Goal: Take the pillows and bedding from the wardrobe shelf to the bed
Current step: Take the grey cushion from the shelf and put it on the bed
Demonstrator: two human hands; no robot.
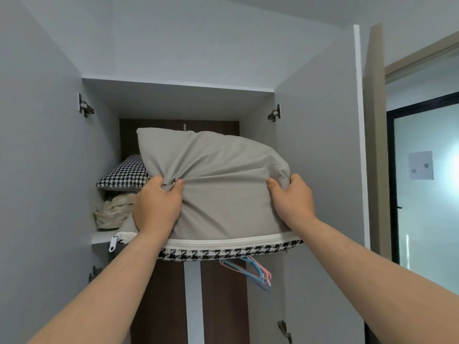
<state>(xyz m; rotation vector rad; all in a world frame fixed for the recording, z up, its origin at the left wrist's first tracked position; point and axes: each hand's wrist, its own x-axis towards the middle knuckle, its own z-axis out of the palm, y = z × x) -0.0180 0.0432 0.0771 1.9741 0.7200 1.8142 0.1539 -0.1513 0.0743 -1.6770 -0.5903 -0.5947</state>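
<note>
A large grey pillow (213,175) fills the front of the upper wardrobe shelf (100,236), tilted up towards me. My left hand (156,204) is shut on a bunch of its fabric at the lower left. My right hand (291,201) grips its lower right corner. Under it lies a houndstooth cushion with a white zip (233,250), sticking out past the shelf edge. Behind on the left sit another houndstooth pillow (126,172) and folded beige bedding (113,211). The bed is out of view.
Both wardrobe doors stand open: left door (39,157), right door (320,145). Pink and blue hangers (255,271) hang below the shelf. A doorway with a glass panel (427,182) is at the right.
</note>
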